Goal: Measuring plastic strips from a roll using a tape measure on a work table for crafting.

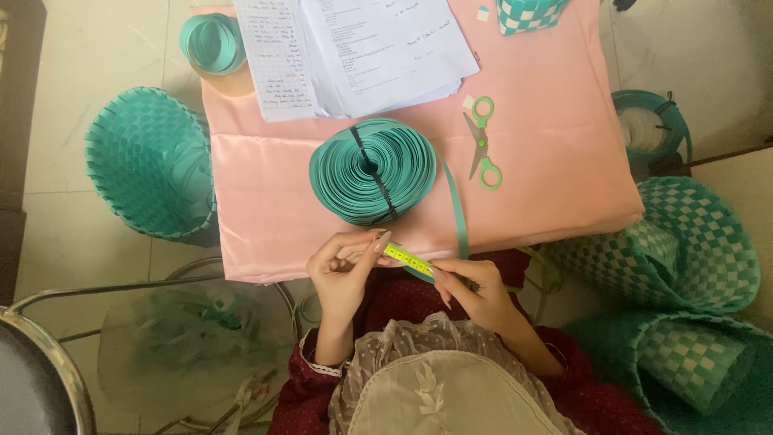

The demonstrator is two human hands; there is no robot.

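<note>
A yellow measuring tape is stretched between my two hands at the near edge of a pink-covered table. My left hand pinches one end of the tape. My right hand pinches the other end, together with a teal plastic strip lying under the tape. The strip runs up to a large teal coil bound with a black tie, in the middle of the table.
Green-handled scissors lie right of the coil. Printed papers and a smaller teal roll sit at the far edge. Woven teal baskets stand on the floor at left and right. A metal chair frame is lower left.
</note>
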